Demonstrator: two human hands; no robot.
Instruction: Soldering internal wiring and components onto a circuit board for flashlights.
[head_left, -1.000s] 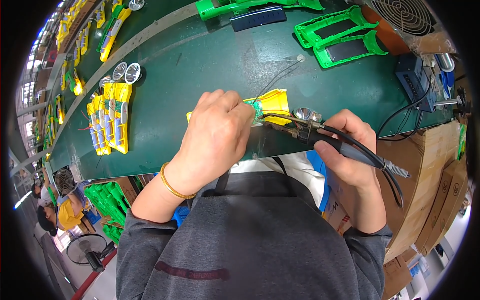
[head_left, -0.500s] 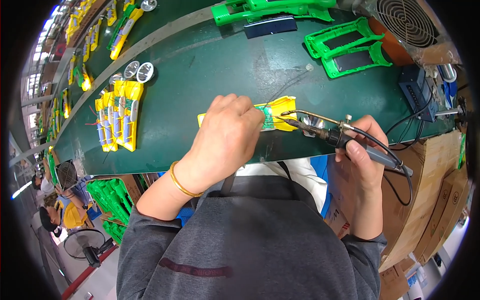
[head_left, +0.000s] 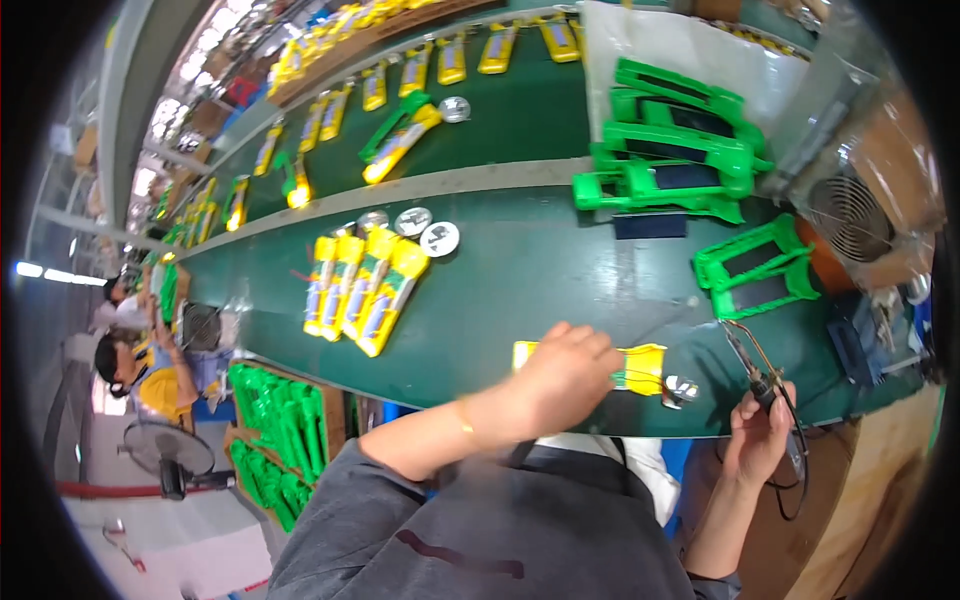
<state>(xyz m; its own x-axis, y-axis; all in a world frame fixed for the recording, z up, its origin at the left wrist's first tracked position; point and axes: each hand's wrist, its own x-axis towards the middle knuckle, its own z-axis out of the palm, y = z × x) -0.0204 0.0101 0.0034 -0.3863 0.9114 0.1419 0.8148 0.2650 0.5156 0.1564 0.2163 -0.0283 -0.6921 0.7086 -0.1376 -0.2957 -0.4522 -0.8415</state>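
My left hand [head_left: 570, 380] is curled, knuckles up, over a long yellow plastic casing [head_left: 645, 366] lying near the table's front edge. Its fingertips are hidden, so what they pinch does not show. Part of a green circuit board peeks out beside the fingers, and a silver reflector cup [head_left: 680, 391] lies at the casing's right end. To the right, my right hand [head_left: 757, 440] grips a soldering iron [head_left: 762, 386] with a thin curved metal tube along it. The iron's tip points up and away, apart from the casing and just below the green plastic frames [head_left: 757, 268].
Left of my hands stand yellow casings with batteries [head_left: 365, 290] and loose reflectors [head_left: 439, 239]. Green housings [head_left: 680, 165] are stacked at the back right, near a fan [head_left: 850, 215] and a dark blue box [head_left: 855, 345]. Cartons of green parts [head_left: 280, 430] stand lower left; co-workers sit far left.
The soldering iron has come away from the circuit board and swung up to the right. My left hand stays over the casing. The whole view has shifted, showing more of the far table.
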